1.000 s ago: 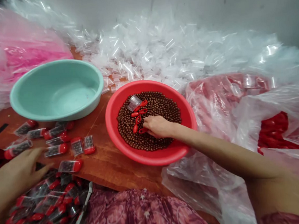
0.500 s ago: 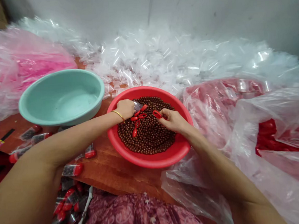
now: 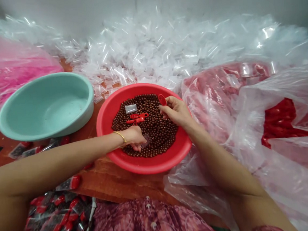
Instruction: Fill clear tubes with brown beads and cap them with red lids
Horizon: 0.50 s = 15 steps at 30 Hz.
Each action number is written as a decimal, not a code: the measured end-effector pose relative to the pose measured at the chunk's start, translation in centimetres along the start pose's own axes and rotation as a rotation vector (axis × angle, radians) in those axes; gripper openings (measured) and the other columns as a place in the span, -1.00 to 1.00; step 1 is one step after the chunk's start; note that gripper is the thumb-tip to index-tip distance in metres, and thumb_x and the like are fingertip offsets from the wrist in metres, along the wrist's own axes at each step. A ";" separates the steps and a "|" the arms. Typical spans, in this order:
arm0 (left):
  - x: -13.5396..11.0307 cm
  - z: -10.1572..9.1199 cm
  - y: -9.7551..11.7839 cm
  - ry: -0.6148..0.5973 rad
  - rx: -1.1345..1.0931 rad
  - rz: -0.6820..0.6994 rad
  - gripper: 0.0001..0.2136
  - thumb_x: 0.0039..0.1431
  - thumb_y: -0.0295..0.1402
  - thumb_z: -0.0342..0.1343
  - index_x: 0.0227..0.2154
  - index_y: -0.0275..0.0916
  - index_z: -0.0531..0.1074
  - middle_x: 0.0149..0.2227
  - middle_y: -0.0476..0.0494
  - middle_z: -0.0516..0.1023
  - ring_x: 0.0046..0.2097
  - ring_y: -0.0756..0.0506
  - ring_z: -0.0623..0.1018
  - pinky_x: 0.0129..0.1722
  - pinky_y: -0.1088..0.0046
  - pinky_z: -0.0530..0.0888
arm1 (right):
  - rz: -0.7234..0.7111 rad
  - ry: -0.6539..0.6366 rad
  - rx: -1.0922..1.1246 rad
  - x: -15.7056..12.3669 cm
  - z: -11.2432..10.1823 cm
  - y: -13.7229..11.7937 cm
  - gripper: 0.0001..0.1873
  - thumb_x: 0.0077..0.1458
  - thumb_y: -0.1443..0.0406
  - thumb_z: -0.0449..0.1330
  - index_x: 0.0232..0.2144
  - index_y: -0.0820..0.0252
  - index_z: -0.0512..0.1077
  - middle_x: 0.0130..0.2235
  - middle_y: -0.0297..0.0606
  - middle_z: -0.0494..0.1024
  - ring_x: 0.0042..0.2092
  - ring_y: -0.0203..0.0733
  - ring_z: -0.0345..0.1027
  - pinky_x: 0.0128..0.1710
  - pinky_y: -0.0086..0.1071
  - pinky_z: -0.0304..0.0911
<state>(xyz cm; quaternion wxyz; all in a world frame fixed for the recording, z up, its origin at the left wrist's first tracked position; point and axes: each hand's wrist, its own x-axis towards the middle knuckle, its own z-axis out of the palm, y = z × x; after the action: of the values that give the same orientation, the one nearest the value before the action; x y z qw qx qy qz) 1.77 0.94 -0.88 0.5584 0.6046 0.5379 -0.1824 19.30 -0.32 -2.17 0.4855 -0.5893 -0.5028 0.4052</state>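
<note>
A red basin (image 3: 150,169) holds a heap of small round brown balls (image 3: 159,136). Low in the heap, my left hand (image 3: 135,136) is closed around a clear plastic tube (image 3: 147,140), partly hidden by the fingers and sunk among the balls. Over the basin's right side, my right hand (image 3: 176,110) pinches a red plastic cap (image 3: 162,100) between thumb and fingers. Several more red caps (image 3: 139,117) lie on the balls just above my left hand. Another clear tube (image 3: 131,108) rests on its side behind them.
An oval mint-green basin (image 3: 46,106) stands to the left. Clear tubes (image 3: 149,51) are piled along the wall. Plastic bags with red caps (image 3: 279,120) spread at right, and a pink-filled bag (image 3: 19,72) sits far left. Filled red-capped tubes (image 3: 58,219) gather at lower left.
My left hand has moved from the back of the heap toward its front, now with a tube in the balls. A tube lies left behind. My right hand has risen slightly with its cap.
</note>
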 end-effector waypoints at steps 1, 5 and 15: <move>0.6 0.8 0.4 0.003 -0.038 -0.015 -0.81 0.04 -0.53 0.06 -0.66 -0.35 0.36 -0.74 -0.05 0.36 -0.57 -0.01 0.46 -0.43 0.50 0.44 | -0.006 0.003 0.018 0.0 0.0 0.1 -0.85 -0.10 0.25 0.15 -0.49 0.13 0.22 -0.61 -0.51 0.33 -0.63 -0.43 0.16 -0.62 -0.49 0.10; 3.8 1.4 2.6 0.099 -0.178 0.027 -0.76 0.11 -0.53 0.02 -0.66 -0.32 0.31 -0.72 -0.06 0.36 -0.61 0.01 0.42 -0.47 0.48 0.43 | -0.025 -0.004 0.074 0.0 0.0 0.3 -0.82 -0.11 0.22 0.18 -0.49 0.13 0.23 -0.61 -0.52 0.34 -0.62 -0.43 0.16 -0.61 -0.48 0.15; 7.4 0.1 4.0 0.442 -0.590 0.365 -0.94 0.14 -0.48 0.05 -0.31 -0.31 0.34 -0.32 -0.09 0.50 -0.41 0.08 0.45 -0.32 0.56 0.42 | -0.055 0.092 0.121 0.0 -0.4 -0.1 -0.85 -0.04 0.21 0.13 -0.48 0.13 0.24 -0.61 -0.51 0.36 -0.63 -0.44 0.18 -0.62 -0.50 0.17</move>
<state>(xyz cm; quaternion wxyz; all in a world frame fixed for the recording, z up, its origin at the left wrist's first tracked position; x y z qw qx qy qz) 7.88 5.02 -5.05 0.6019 0.5287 0.5581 0.2160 19.64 -0.39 -2.03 0.5537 -0.5627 -0.4708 0.3938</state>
